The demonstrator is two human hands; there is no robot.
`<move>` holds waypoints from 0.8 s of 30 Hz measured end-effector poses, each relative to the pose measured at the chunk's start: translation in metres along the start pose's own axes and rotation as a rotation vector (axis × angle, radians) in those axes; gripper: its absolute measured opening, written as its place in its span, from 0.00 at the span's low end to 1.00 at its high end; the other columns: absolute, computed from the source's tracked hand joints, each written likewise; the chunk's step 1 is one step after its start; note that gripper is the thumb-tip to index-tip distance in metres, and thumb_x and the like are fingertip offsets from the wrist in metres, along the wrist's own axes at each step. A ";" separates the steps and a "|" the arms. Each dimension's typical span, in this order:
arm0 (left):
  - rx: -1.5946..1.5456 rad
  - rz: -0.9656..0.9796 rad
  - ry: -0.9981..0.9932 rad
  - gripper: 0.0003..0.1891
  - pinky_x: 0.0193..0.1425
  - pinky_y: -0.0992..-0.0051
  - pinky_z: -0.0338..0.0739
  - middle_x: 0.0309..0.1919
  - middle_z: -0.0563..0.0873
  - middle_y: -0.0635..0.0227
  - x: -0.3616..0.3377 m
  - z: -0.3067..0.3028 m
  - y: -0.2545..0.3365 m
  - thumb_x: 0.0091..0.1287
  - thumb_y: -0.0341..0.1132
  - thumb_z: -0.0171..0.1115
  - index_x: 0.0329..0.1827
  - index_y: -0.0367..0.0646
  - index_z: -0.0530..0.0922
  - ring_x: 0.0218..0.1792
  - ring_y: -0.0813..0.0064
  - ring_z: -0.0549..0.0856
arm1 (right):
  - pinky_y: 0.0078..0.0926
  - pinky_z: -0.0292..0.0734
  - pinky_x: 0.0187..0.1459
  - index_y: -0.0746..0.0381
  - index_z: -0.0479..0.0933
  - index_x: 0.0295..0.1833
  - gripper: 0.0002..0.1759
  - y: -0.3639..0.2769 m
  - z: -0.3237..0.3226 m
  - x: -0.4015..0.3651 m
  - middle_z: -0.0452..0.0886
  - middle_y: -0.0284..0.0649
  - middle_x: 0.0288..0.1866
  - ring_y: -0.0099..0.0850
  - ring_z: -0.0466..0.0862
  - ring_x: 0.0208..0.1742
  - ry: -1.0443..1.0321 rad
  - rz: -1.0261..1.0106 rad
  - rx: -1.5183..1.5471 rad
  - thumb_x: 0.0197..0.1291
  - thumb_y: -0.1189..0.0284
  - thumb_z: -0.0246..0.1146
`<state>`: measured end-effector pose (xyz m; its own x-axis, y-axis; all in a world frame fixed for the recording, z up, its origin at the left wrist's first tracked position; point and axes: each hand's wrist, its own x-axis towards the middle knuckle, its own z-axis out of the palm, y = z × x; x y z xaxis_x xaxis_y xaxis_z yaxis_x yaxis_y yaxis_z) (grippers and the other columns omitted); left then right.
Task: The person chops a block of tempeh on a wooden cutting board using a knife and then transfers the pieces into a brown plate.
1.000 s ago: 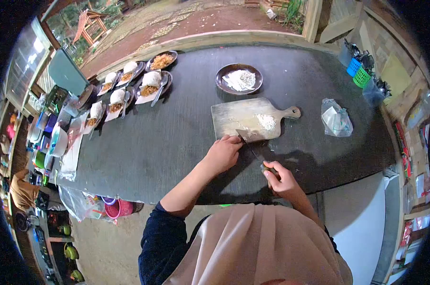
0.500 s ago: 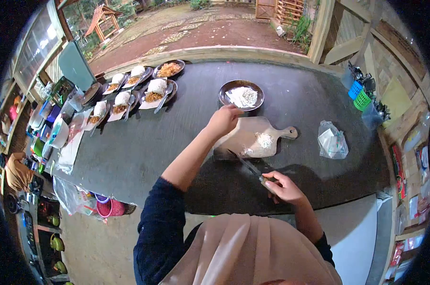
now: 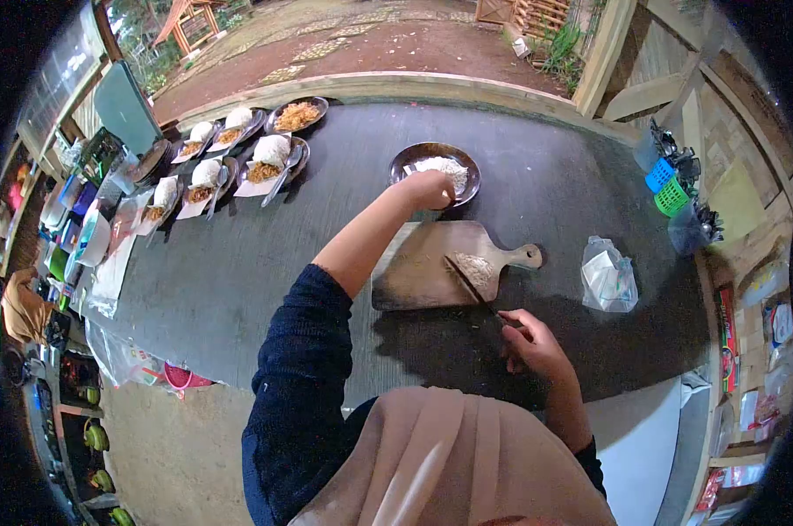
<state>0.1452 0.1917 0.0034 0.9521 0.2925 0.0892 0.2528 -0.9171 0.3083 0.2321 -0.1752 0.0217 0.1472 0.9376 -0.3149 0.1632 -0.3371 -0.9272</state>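
My left hand (image 3: pixel 431 189) is over the near rim of a dark round plate (image 3: pixel 472 180), its fingers curled together. White chopped food (image 3: pixel 442 165) lies on that plate; whatever the fingertips hold is hidden. In my right hand (image 3: pixel 536 345) is a knife (image 3: pixel 473 282), gripped by the handle. Its blade points up and left over a wooden cutting board (image 3: pixel 405 272). A small heap of finely chopped white food (image 3: pixel 475 266) rests on the board beside the blade, near the board's handle.
A clear plastic bag (image 3: pixel 608 276) with something white inside lies right of the board. At the left stand several plates of white rice (image 3: pixel 271 149) with spoons. Blue and green baskets (image 3: pixel 671 197) of cutlery line the right edge. Outside is a dirt yard (image 3: pixel 370 57).
My left hand has moved from above the board up to the plate. My right hand has brought the knife's blade up and right, beside the chopped heap. The view has shifted slightly.
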 end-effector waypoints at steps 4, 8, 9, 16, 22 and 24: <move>-0.120 -0.043 0.006 0.11 0.46 0.63 0.79 0.33 0.87 0.58 -0.003 -0.007 0.013 0.54 0.34 0.63 0.39 0.44 0.85 0.37 0.57 0.85 | 0.23 0.75 0.23 0.64 0.70 0.60 0.19 -0.003 -0.003 -0.006 0.78 0.38 0.33 0.21 0.76 0.25 -0.061 -0.068 -0.031 0.67 0.68 0.57; -0.144 -0.016 0.060 0.10 0.46 0.63 0.78 0.34 0.87 0.58 0.002 0.006 0.011 0.55 0.35 0.63 0.38 0.43 0.84 0.38 0.58 0.85 | 0.23 0.75 0.25 0.63 0.69 0.61 0.20 0.002 -0.010 -0.005 0.78 0.39 0.35 0.23 0.77 0.26 -0.119 -0.042 -0.023 0.67 0.68 0.57; -0.097 -0.039 0.093 0.10 0.45 0.64 0.78 0.34 0.87 0.58 0.001 0.009 0.015 0.56 0.35 0.63 0.38 0.42 0.84 0.37 0.59 0.86 | 0.23 0.74 0.24 0.62 0.69 0.62 0.20 -0.001 -0.011 -0.005 0.78 0.38 0.32 0.23 0.76 0.24 -0.063 0.043 0.075 0.67 0.66 0.57; -0.351 -0.150 0.354 0.10 0.42 0.65 0.79 0.31 0.86 0.53 -0.022 -0.008 0.054 0.59 0.36 0.60 0.37 0.40 0.82 0.35 0.58 0.86 | 0.23 0.73 0.21 0.63 0.67 0.62 0.20 0.001 -0.004 -0.014 0.76 0.36 0.27 0.23 0.76 0.21 -0.198 0.015 -0.005 0.68 0.67 0.56; -0.372 -0.162 0.362 0.08 0.41 0.68 0.79 0.33 0.86 0.58 -0.108 -0.031 0.096 0.62 0.34 0.60 0.39 0.38 0.80 0.33 0.62 0.86 | 0.23 0.74 0.21 0.64 0.68 0.61 0.18 0.014 0.003 -0.018 0.76 0.36 0.27 0.23 0.76 0.22 0.028 -0.096 0.088 0.68 0.70 0.55; -0.157 -0.104 0.353 0.07 0.40 0.65 0.79 0.34 0.85 0.61 -0.134 -0.013 0.104 0.61 0.33 0.60 0.38 0.41 0.80 0.32 0.60 0.85 | 0.23 0.74 0.21 0.64 0.68 0.61 0.18 0.012 0.015 -0.019 0.76 0.37 0.26 0.23 0.76 0.22 -0.013 -0.125 0.070 0.69 0.70 0.54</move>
<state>0.0415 0.0606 0.0362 0.7982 0.4819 0.3616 0.2896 -0.8332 0.4712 0.2169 -0.1957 0.0135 0.1169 0.9731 -0.1984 0.1114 -0.2113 -0.9710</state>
